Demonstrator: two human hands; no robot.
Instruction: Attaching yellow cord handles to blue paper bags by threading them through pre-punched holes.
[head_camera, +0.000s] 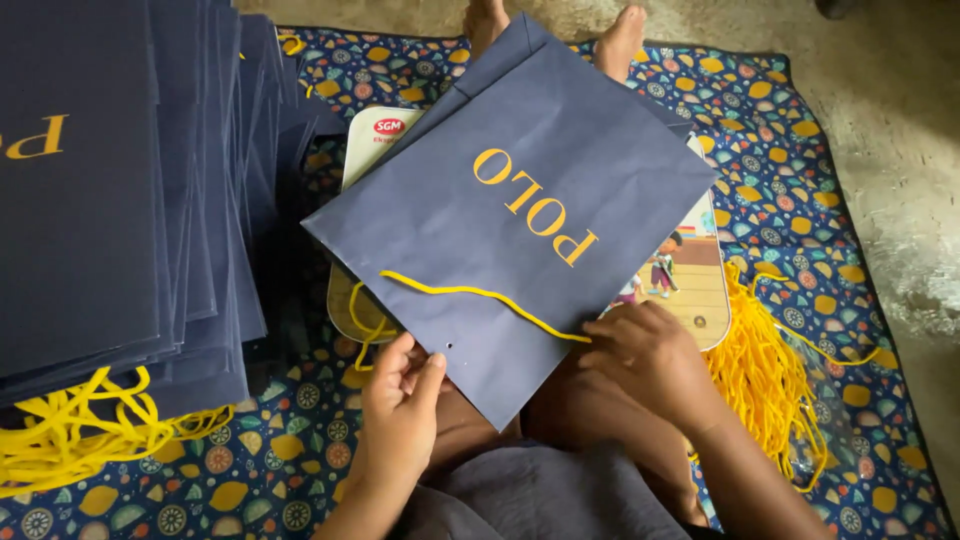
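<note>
A: Here we are, looking down at a navy paper bag (520, 215) lying flat across the person's lap, its mouth edge nearest them, gold lettering facing up.

B: And the left hand (400, 400) has that near edge pinched between thumb and fingers, right beside a small punched hole (449, 346).

A: The right hand (650, 355) is closed over the end of a yellow cord (470, 292), which runs leftward across the bag and loops off its left edge.

B: I'd judge this is a threading job. Keep the left hand close to the hole so the paper stays taut and doesn't buckle, and keep the cord tip stiff and short in the right-hand fingers.

A: Whether the right end is already through a hole, I can't tell; the hand covers it.

B: Fair. Supplies are close: a bundle of loose yellow cords (765, 375) just right of the lap, and a stack of finished bags (120, 180) on the left with handles hanging out.

A: All on a patterned mat (780, 130), with a picture board (690, 280) under the bag.
</note>
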